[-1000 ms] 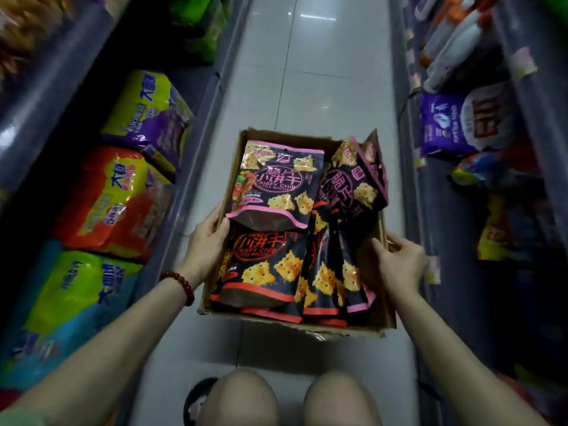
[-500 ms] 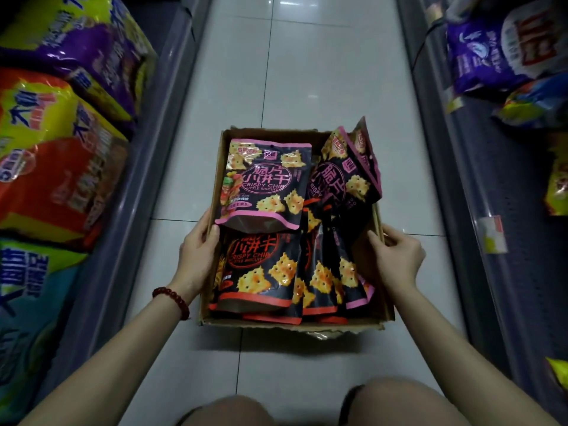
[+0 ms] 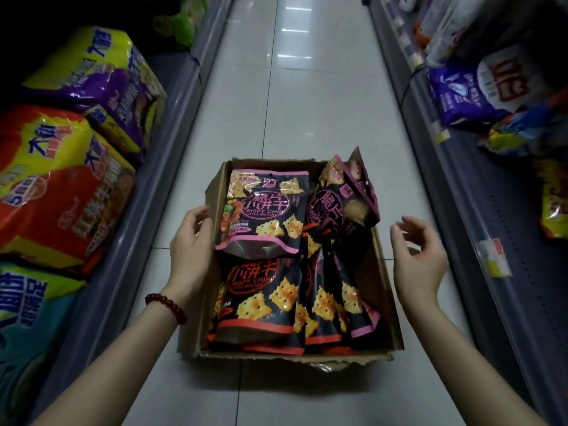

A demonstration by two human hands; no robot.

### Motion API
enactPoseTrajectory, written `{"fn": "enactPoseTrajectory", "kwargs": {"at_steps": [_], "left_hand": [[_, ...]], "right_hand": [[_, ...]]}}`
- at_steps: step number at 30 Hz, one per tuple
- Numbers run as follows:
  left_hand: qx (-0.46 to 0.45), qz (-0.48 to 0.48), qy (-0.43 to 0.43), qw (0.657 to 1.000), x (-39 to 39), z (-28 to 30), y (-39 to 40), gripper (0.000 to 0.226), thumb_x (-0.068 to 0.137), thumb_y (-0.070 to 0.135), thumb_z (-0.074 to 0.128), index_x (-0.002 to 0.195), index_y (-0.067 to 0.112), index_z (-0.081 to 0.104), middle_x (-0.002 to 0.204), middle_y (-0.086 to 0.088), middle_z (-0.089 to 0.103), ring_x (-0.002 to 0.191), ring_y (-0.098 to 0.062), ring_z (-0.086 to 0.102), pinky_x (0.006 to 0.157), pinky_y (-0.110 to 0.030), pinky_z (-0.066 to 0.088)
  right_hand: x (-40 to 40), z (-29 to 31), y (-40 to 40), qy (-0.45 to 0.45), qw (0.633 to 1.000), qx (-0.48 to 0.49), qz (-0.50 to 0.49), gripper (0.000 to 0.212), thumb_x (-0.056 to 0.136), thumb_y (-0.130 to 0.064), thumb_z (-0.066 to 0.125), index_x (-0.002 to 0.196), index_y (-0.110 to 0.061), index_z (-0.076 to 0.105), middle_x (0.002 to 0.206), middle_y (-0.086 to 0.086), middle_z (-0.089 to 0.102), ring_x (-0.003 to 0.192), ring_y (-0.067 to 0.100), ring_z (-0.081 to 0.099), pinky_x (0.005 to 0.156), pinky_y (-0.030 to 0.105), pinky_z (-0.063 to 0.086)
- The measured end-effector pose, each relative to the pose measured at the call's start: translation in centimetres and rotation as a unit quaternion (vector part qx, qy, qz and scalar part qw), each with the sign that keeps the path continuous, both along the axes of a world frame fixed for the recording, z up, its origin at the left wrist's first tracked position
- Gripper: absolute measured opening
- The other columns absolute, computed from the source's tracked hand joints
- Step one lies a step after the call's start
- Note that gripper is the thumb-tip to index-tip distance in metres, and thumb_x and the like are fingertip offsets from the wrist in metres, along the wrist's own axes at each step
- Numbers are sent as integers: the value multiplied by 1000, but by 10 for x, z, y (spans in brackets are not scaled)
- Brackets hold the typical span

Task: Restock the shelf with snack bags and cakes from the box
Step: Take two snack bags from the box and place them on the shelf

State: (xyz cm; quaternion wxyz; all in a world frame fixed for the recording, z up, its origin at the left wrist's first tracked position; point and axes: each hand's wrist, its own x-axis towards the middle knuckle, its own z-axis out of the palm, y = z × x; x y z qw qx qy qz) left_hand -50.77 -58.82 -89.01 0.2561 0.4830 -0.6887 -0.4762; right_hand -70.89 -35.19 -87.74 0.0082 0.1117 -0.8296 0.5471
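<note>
A narrow, dimly lit aisle of glossy white floor tiles point(image 3: 295, 112), streaked with reflected ceiling light, runs between two grey metal shelving units, the left shelf point(image 3: 159, 167) and the right shelf point(image 3: 479, 192), both stocked with bright packages.

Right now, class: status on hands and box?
Left hand open, beside the box wall. Right hand open, clear of box. Snack bags all inside. Nothing blocking.

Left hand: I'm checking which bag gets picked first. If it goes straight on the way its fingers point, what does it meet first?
The left hand points right, across the cardboard box's left wall. It would probably meet the pink-trimmed biscuit bag lying on top first, though depth is unclear.
</note>
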Motion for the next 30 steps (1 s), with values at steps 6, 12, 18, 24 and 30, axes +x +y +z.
{"fn": "enactPoseTrajectory", "kwargs": {"at_steps": [6, 12, 18, 24, 30], "left_hand": [[-115, -78, -72, 988, -38, 17, -11, 29, 99, 25, 45, 122, 11, 57, 113, 1, 58, 85, 1, 53, 64, -5, 46], [-135, -130, -202, 961, -56, -15, -12, 66, 90, 51, 51, 143, 14, 37, 148, -5, 36, 138, -20, 31, 113, -36, 26], [-219, -159, -252, 929, -57, -24, 6, 95, 83, 67, 39, 153, 15, 1, 161, -3, -6, 147, -15, -14, 118, -37, -9], [-197, -152, -219, 944, -52, -34, 25, 105, 78, 74, 41, 151, 22, -13, 155, -3, -29, 143, -20, -26, 116, -36, -9], [-81, -73, -68, 992, -54, -19, 29, 122, 62, 47, 82, 152, 30, 1, 161, -2, -6, 139, -6, 3, 111, -31, 13]], "right_hand": [[-9, 15, -22, 16, 997, -3, 71, 16, 91, -21, 62, 107, -21, 63, 103, -3, 65, 97, 9, 61, 81, 21, 53], [-14, 2, -37, 6, 991, 67, 112, 34, 89, -29, 63, 121, -18, 61, 117, -4, 64, 111, 13, 58, 98, 39, 49], [-16, -4, -48, 5, 992, 77, 104, 40, 89, -29, 63, 127, -16, 57, 123, -3, 61, 115, 10, 55, 101, 32, 45], [-4, -11, -55, 42, 990, 99, 87, 36, 90, -23, 62, 125, -16, 57, 120, -3, 59, 113, 14, 52, 94, 24, 38], [-2, -14, -59, 23, 996, 69, 50, 44, 86, -25, 66, 128, -22, 52, 111, -5, 60, 108, 15, 52, 94, 37, 44]]}}
